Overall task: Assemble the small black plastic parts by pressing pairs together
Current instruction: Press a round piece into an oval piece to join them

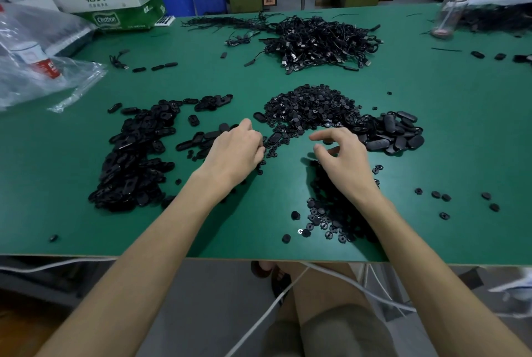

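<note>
The green table [201,80] runs well beyond both hands and is cut off at either side. Far off to the left of the left hand a crumpled clear plastic bag [72,74] covers a bottle [37,60] whose red label is too creased to read. Beyond the bag stands a cardboard box [115,8] printed "怡寶", with "C'estbon" on its green band. Well ahead of the right hand lies a tangled heap of black cables [319,39].

The small black plastic parts lie in heaps around the hands. Oval shells [135,155] are piled to the left of the left hand, lying every way. Small round pieces [311,106] are mounded just ahead of both hands. Smooth oval covers [397,132] sit beyond and to the right of the right hand, and more round pieces [325,212] lie partly hidden under the right wrist and forearm.

The left hand [236,149] is palm down, its fingers curled onto loose parts. Its knuckles hide whatever it may grip, so I cannot tell. Just beside its fingertips lies one oval shell [275,137], its long axis pointing away and slightly right. The right hand [342,158] hovers with thumb and forefinger apart, gripping nothing I can see.
</note>
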Demonstrator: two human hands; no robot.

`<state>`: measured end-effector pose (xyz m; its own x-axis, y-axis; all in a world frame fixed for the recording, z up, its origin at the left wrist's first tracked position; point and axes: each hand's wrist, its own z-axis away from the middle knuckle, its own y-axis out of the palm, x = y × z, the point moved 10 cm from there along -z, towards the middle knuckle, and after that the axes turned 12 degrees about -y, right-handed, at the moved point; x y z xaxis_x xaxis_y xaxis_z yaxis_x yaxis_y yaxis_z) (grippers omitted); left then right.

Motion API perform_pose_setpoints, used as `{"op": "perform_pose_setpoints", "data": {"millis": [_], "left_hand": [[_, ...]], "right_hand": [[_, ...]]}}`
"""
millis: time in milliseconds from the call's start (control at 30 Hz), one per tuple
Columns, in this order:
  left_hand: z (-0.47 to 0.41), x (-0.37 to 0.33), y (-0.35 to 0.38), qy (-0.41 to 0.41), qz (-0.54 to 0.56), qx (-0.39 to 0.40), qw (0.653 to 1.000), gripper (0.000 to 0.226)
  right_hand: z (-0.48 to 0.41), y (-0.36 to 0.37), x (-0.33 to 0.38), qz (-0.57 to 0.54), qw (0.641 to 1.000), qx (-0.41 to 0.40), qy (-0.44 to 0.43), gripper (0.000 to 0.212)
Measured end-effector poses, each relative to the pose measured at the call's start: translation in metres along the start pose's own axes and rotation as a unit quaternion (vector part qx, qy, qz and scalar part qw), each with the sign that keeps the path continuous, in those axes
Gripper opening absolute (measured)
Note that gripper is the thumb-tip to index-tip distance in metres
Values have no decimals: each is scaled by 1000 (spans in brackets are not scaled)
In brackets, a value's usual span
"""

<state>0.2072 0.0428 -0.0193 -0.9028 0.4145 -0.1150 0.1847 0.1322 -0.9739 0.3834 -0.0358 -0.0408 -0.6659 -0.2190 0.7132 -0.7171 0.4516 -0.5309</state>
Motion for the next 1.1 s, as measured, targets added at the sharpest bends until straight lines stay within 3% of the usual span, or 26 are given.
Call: {"op": "perform_pose_setpoints", "data": {"millis": [267, 367, 500, 600, 800, 1100], "left_hand": [[1, -3, -6, -15, -6, -40, 999, 24], [-1, -5, -6, -43, 118, -23, 992, 21], [-3, -19, 2, -59, 391, 44, 917, 14], [0, -31, 10, -62, 483, 61, 871, 13], [3, -38, 30, -101, 534, 39, 839, 17], [9, -33, 39, -104, 618, 40, 778, 13]], "right_hand": [[-1, 0, 0, -3, 1000, 0, -5, 19], [-1, -1, 2, -10, 1000, -13, -16, 17], [-2, 1, 7, -34, 999, -10, -35, 13], [-2, 1, 7, -64, 997, -10, -40, 11], [-1, 0, -2, -136, 990, -24, -1, 19], [0, 1, -5, -204, 978, -29, 7, 8]]}}
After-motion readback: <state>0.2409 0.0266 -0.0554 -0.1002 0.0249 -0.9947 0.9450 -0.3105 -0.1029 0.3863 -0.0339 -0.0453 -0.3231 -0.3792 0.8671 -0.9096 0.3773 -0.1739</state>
